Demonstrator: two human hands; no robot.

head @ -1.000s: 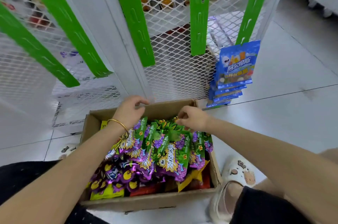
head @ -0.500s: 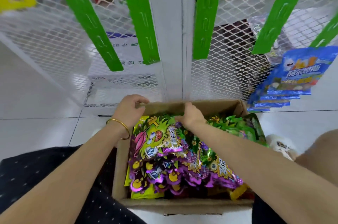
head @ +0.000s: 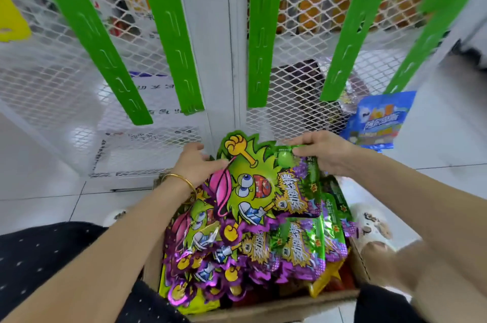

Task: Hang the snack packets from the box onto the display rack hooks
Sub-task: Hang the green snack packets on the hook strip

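Head view: the left hand and right hand each pinch the upper edge of one snack packet, lifted at the far edge of the box. The box is full. Four green hook strips are bare. Only the blue packets hang. Judged: early stage.

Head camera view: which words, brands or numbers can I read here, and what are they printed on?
"阿尔卑斯": white lettering on the blue packet, blurred, so only a likely reading.
Top snack packet: bold Chinese characters in a yellow burst, too warped and glossy to read.
Paper sheets behind the mesh: print too blurred to read.
Green strips: no text.
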